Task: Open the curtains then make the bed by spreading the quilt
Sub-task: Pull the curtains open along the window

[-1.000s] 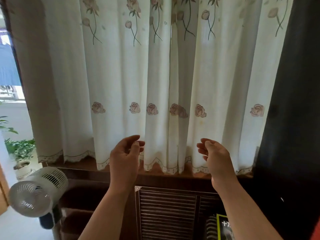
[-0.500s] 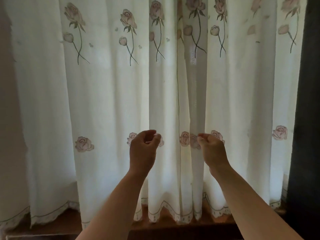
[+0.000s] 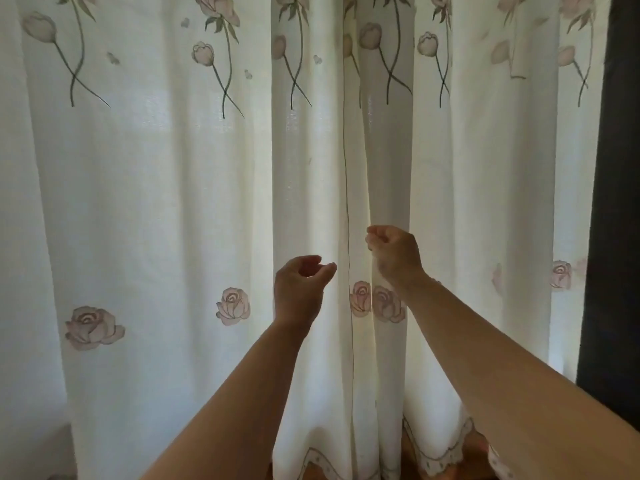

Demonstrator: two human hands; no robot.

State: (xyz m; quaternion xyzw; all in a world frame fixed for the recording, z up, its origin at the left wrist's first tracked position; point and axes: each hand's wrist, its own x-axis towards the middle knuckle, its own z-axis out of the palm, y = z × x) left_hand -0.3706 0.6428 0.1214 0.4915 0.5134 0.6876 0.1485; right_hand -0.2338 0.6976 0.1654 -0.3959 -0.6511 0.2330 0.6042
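Two white curtains printed with pink roses hang closed, the left curtain (image 3: 156,220) and the right curtain (image 3: 485,202) meeting at a dark seam just right of centre. My left hand (image 3: 301,285) is raised just left of the seam, thumb and fingers curved apart with nothing between them. My right hand (image 3: 394,254) is slightly higher, just right of the seam, its fingers curled against the first fold of the right curtain. Whether it pinches the fabric is unclear. No bed or quilt is in view.
A dark panel (image 3: 616,202) runs down the right edge beside the curtain. The scalloped hems (image 3: 446,455) hang over a brown wooden sill (image 3: 408,459) at the bottom.
The view has moved closer to the curtains. Both hands have risen from rose height to above the roses and drawn nearer to the seam. The fan and cabinet have left the view.
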